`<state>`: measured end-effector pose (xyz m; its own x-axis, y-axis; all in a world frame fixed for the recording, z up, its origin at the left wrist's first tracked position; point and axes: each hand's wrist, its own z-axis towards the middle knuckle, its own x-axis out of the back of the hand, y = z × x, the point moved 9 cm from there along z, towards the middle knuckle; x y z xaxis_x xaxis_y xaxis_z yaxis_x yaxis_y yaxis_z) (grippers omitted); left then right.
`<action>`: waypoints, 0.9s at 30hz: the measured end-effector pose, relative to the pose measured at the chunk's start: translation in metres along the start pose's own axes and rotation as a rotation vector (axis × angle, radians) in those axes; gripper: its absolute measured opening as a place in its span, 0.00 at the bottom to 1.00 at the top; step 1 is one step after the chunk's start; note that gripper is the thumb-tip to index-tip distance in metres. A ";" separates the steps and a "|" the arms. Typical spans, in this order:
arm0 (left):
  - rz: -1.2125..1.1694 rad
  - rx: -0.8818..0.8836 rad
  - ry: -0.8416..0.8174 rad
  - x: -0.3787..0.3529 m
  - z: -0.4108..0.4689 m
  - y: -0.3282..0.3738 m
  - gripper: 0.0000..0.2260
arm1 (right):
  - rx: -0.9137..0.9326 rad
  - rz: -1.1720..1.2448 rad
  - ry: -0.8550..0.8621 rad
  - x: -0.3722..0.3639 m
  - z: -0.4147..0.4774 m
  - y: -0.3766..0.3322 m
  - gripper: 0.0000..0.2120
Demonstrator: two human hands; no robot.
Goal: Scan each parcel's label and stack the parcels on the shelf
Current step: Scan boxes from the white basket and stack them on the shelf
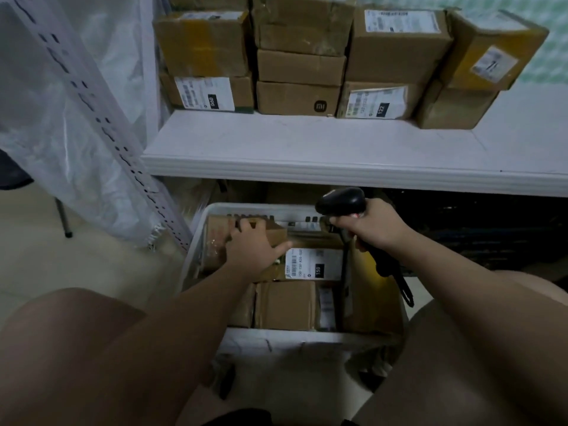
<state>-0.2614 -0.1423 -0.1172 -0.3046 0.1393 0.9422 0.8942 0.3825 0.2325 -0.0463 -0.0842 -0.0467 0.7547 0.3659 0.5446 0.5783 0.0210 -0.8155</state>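
- My left grip (250, 245) lies on top of a small parcel (216, 244) at the far left of the white crate (193, 250). The fingers hook over its far edge and the thumb spreads toward the middle, so I read it as a grasp with the parcel not yet lifted
- My right grip (373, 226) is clenched round the handle of the black scanner (339, 202). The scanner hangs over the crate's far right corner, below the front of the shelf (307, 149), and is not aimed at any label that I can make out
- The parcel in hand shows me only tape and bare cardboard, so its label is probably on a side or underneath
- I would lift it straight up, clear of its neighbours, then turn it until the label faces the scanner flat, holding it by the edges so no finger covers the barcode
- A neighbouring parcel's white label (310, 263), marked 150, lies face up just beside my thumb. I would keep the beam off it, or the wrong parcel may get logged
- I would bring the scanner head round to the label rather than swing the box about, since a one-handed hold on taped card could slip
- The stacked parcels (301, 66) line the back of the shelf. Bare board shows in front of them and to the right, where this one could go with its label outward
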 end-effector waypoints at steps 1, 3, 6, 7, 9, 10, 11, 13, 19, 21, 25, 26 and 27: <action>-0.019 0.024 -0.002 -0.006 0.001 0.000 0.40 | 0.000 0.015 0.004 -0.003 0.002 0.001 0.12; -0.016 0.043 0.054 -0.012 0.005 0.003 0.42 | 0.007 0.051 0.022 -0.008 0.006 0.003 0.12; 0.008 0.054 0.155 -0.009 0.013 0.010 0.40 | 0.019 -0.020 0.029 -0.015 0.009 0.003 0.12; 0.014 0.057 0.170 -0.006 0.017 0.011 0.39 | 0.015 -0.032 0.017 -0.018 0.010 0.003 0.11; 0.043 0.059 0.170 -0.002 0.023 0.013 0.36 | 0.004 -0.042 -0.001 -0.022 0.012 0.004 0.10; 0.058 0.058 0.162 -0.002 0.026 0.013 0.35 | 0.002 -0.041 -0.007 -0.024 0.014 0.003 0.10; 0.067 0.056 0.154 -0.003 0.029 0.013 0.35 | 0.001 -0.039 -0.014 -0.026 0.015 0.003 0.10; 0.047 0.050 0.147 -0.005 0.032 0.012 0.34 | 0.003 -0.016 -0.024 -0.029 0.016 0.002 0.12; -0.132 -0.038 0.331 0.029 0.005 0.000 0.28 | 0.022 0.070 0.017 -0.021 0.020 -0.011 0.11; -0.274 -0.103 0.442 0.048 -0.013 -0.011 0.23 | 0.026 0.137 0.010 -0.018 0.020 -0.017 0.10; -0.495 -0.186 0.619 0.088 -0.044 -0.028 0.20 | 0.029 0.282 0.003 -0.013 0.014 -0.032 0.10; -0.522 -0.212 0.654 0.098 -0.050 -0.028 0.19 | 0.034 0.297 -0.001 -0.012 0.012 -0.035 0.10; -0.556 -0.232 0.679 0.108 -0.055 -0.027 0.20 | 0.044 0.296 -0.003 -0.011 0.010 -0.039 0.10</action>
<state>-0.3004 -0.1882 -0.0084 -0.5188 -0.6067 0.6023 0.7423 0.0299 0.6694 -0.0806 -0.0799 -0.0228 0.8877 0.3647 0.2810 0.3191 -0.0473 -0.9465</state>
